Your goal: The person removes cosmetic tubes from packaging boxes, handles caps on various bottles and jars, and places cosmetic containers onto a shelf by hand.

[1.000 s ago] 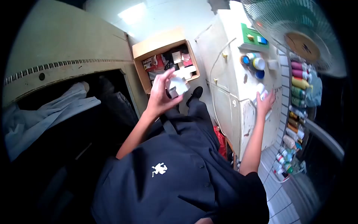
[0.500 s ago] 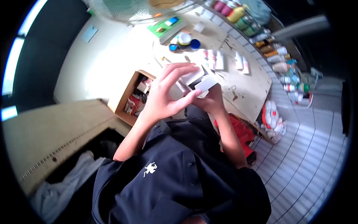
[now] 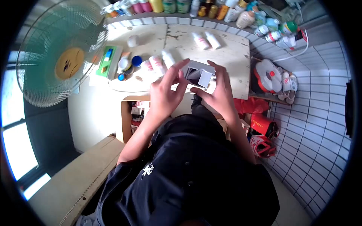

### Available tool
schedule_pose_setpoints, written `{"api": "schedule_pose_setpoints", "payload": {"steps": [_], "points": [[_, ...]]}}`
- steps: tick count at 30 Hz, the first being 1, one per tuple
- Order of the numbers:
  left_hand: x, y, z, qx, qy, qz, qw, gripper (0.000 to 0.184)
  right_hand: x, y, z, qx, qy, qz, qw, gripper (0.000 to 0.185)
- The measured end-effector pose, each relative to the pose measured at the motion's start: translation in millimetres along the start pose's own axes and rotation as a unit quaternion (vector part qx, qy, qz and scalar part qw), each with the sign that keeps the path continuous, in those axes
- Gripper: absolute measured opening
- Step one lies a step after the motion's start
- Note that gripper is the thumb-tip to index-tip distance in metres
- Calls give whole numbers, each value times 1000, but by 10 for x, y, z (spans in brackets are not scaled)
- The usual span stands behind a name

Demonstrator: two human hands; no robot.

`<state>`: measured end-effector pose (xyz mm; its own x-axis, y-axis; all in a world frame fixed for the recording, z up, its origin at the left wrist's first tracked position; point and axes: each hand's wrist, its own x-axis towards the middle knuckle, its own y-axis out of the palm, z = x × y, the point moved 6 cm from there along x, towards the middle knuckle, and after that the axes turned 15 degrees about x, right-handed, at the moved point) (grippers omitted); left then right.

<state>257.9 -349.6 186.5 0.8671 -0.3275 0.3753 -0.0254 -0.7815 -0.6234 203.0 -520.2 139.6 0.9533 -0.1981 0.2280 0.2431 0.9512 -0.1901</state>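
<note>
A small white carton (image 3: 205, 78) with its flaps up and a dark inside is held between my two hands over the worktable (image 3: 226, 56). My left hand (image 3: 166, 90) has its thumb and index finger at the carton's left side, near the upper left corner. On the right, my right hand (image 3: 220, 94) spans the carton, thumb at the lower edge and index finger at the upper right corner. Just left of the carton stand several white bottles (image 3: 157, 64), some with pink print. More white bottles (image 3: 200, 40) are farther back.
A mesh-guarded fan (image 3: 69, 66) stands at left. Near it are a green-and-white box (image 3: 105, 62), an open jar (image 3: 124, 64) and a blue lid (image 3: 136, 61). Bottles line the back ledge (image 3: 181, 17). A cardboard box (image 3: 126, 116) sits below; red bags (image 3: 264, 124) are at right.
My view has swung, bringing the fan and whole tabletop into sight. My left hand's spread fingers have drawn in at the carton's left side. My right hand now shows at its right side.
</note>
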Motion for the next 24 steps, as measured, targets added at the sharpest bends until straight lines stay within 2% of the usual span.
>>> {"api": "schedule_pose_setpoints", "payload": {"steps": [1, 2, 5, 6, 7, 9, 10, 11, 14, 16, 19, 20, 23, 24], "points": [[16, 209, -23, 17, 22, 0, 1000, 33, -12, -134, -94, 11, 26, -17, 999, 81], [23, 425, -50, 2, 31, 4, 999, 32, -56, -243, -296, 74, 112, -19, 991, 79], [68, 790, -170, 13, 15, 22, 1000, 32, -33, -534, -439, 41, 152, -43, 987, 77], [55, 901, -174, -19, -42, 38, 998, 28, -15, -631, -415, -7, 131, -29, 991, 71], [51, 974, -147, -17, -46, 43, 998, 28, 2, -706, -413, -4, 138, -29, 990, 71], [11, 1122, -157, 14, 31, 91, 995, 23, -9, -834, -447, 69, 222, -37, 972, 57], [8, 1168, -122, 21, 4, 102, 995, 20, -2, -905, -488, 38, 251, -30, 967, 43], [9, 1224, -76, 22, -44, 123, 991, 20, -65, -948, -738, 58, 220, -30, 973, 36], [5, 1381, 37, 26, -72, 168, 983, 21, -82, -1046, -888, 21, 218, -23, 975, 32], [50, 1444, 16, 102, -24, 196, 975, 21, -95, -1022, -1007, 139, 231, -50, 962, 27], [145, 1569, 28, 145, 8, 241, 960, 23, -45, -1103, -977, 128, 223, -70, 964, 22], [211, 1570, -49, 157, 40, 222, 962, 22, -59, -1094, -1079, 166, 207, -84, 960, 21], [279, 1651, -53, 198, 31, 229, 952, 22, -52, -1119, -1079, 175, 245, -91, 949, 23], [276, 1683, -5, 195, -3, 251, 948, 22, -41, -1129, -1049, 181, 248, -80, 948, 25]]}}
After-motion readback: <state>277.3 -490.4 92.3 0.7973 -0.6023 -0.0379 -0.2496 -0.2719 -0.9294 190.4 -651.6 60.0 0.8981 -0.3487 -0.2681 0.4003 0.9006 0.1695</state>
